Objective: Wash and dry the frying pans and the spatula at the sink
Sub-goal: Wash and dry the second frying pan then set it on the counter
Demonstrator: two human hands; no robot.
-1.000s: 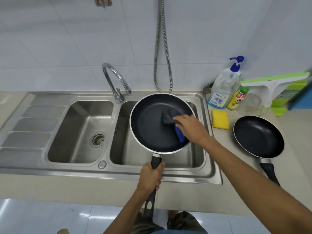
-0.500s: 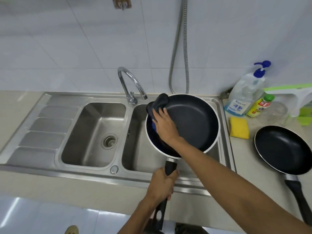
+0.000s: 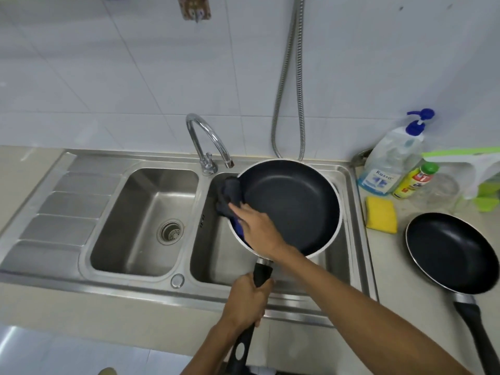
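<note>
A large black frying pan [image 3: 293,204] with a silver rim hangs tilted over the right basin of the steel sink [image 3: 270,289]. My left hand [image 3: 246,300] grips its black handle near the front edge. My right hand [image 3: 257,226] presses a dark blue cloth [image 3: 228,194] against the pan's left rim, the cloth folded over the edge. A second, smaller black frying pan [image 3: 449,251] lies on the counter at the right, handle toward me. No spatula is in view.
The chrome tap [image 3: 208,142] stands between the two basins. The left basin has a drain [image 3: 170,231]. Right of the sink sit a yellow sponge [image 3: 381,215], a soap pump bottle [image 3: 392,158], a small yellow bottle [image 3: 414,180] and a green-white squeegee [image 3: 476,169].
My right hand has wiped the cloth from the pan's centre to its left rim. The view has shifted, so the pan sits further right and lower in frame.
</note>
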